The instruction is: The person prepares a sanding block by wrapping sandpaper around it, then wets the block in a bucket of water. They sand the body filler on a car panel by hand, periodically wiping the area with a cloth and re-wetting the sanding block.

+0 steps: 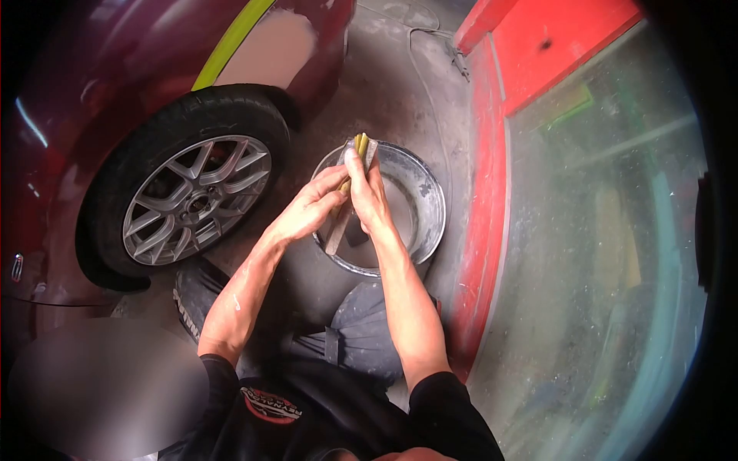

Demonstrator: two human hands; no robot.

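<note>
Over a round metal basin point(435, 201), both my hands grip a long, narrow sanding block point(336, 235) with a yellowish strip point(360, 143) along its upper part. My left hand point(306, 207) pinches the block from the left side, fingers closed around its middle. My right hand point(369, 194) wraps the upper end, with its thumb pointing up along the strip. Greyish liquid seems to lie in the basin. A dark piece point(355, 233) shows below my hands, partly covered by them and the block.
A maroon car stands at left, its wheel point(198, 201) close to my left arm. Above the wheel are a beige patch point(270, 48) and yellow-green tape point(231, 44). A red frame point(483, 192) with a cloudy panel point(592, 253) borders the right. A hose point(423, 73) lies on the floor.
</note>
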